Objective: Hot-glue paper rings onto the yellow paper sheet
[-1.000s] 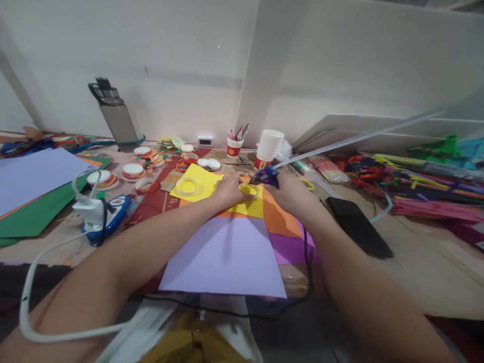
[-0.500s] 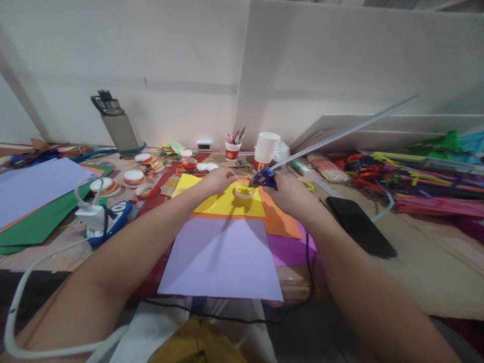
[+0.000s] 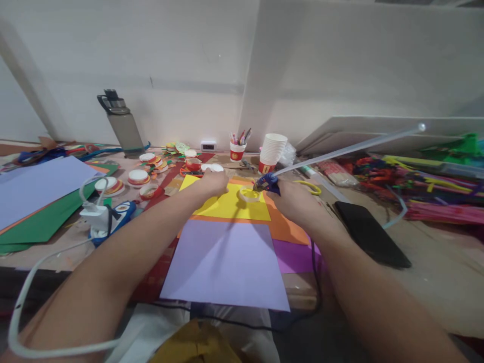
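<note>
My right hand (image 3: 289, 196) is wrapped round a blue glue gun (image 3: 267, 183), from whose back a long clear glue stick (image 3: 351, 145) sticks out to the upper right. The gun's nozzle is over a small white ring (image 3: 250, 200), which lies on a yellow sheet (image 3: 212, 207). My left hand (image 3: 216, 182) is over the sheet's upper edge, left of the ring, near white discs (image 3: 212, 167). Its fingers are curled down, and what they hold, if anything, is hidden. A lilac sheet (image 3: 227, 264) lies nearer to me.
Paper cups (image 3: 273, 151), a cup of pens (image 3: 237, 151) and a bottle (image 3: 125, 132) stand behind. At left are a power strip (image 3: 123, 214) and decorated lids (image 3: 138, 177); at right a black phone (image 3: 370, 233) and colourful craft sticks (image 3: 434, 212). A black cord (image 3: 314, 272) hangs over the edge.
My left hand has moved left, away from the ring, and its fingers now curl down. The glue gun stays in my right hand, its nozzle now over the ring. The view has shifted slightly.
</note>
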A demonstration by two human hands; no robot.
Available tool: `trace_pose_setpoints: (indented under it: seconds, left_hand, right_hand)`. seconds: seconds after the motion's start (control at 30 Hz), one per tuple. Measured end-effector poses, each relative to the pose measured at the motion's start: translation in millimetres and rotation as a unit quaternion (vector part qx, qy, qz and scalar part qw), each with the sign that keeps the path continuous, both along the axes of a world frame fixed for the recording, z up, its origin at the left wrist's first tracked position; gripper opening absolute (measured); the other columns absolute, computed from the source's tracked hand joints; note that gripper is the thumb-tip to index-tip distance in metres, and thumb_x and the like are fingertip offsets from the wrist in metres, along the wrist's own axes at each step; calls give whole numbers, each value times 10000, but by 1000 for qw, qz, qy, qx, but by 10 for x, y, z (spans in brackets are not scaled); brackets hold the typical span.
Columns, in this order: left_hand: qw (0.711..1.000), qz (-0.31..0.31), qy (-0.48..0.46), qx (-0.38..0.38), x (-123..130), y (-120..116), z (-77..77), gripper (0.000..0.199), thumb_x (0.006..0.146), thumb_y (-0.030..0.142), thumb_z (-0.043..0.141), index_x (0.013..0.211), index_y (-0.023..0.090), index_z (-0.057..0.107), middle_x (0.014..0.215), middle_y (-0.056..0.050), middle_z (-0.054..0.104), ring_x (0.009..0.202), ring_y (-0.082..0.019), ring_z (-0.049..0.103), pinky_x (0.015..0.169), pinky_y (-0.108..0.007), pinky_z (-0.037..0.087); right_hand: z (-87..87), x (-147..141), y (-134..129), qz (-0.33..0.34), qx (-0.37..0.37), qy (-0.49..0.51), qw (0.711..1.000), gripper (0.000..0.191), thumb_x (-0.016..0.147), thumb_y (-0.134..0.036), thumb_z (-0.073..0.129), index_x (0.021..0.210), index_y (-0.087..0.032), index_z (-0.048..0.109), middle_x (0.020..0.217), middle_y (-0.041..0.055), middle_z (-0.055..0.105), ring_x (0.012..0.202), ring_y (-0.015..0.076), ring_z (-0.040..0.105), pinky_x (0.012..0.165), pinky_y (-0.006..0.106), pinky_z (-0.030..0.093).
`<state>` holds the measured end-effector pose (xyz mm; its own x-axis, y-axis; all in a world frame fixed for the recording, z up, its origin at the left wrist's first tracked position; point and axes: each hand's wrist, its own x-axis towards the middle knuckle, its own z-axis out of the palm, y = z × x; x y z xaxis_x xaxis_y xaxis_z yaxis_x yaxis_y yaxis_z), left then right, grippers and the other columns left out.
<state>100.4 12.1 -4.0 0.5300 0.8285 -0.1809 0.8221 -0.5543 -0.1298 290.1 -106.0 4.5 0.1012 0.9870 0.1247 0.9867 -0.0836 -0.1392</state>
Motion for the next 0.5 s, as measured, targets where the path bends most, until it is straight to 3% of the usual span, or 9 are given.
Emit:
trace_pose_setpoints:
  seconds: [0.13, 0.3, 0.5]
  left_hand:
    - [1000, 10, 21, -20, 20, 46, 128, 325, 774, 321, 686, 1071, 192, 716, 1215, -169, 660, 1123, -354, 580, 973, -490, 395]
    - [995, -10, 39, -92, 15, 134, 275, 499, 496, 390, 870, 963, 271, 740, 1104, -71, 710, 1099, -305, 584, 946, -350, 428]
    - [995, 1, -40, -92, -33, 219, 294, 703, 416, 374, 882, 1085, 253, 701, 1194, -101, 664, 1067, -292, 605, 884, -315, 457]
  right_hand:
    - [-27, -9, 21, 11, 4, 18, 1000, 326, 909, -307, 495, 1162, -142, 616, 1080, 182, 706, 984, 305, 661, 740, 332, 441]
    - [-33, -35, 31, 13, 3, 39, 999, 309, 904, -287, 509, 1154, -140, 614, 1071, 184, 707, 990, 309, 659, 748, 337, 437]
    - [0, -21, 22, 23, 10, 54, 998, 291, 904, -296, 502, 1127, -158, 627, 1069, 169, 715, 982, 300, 664, 733, 321, 435]
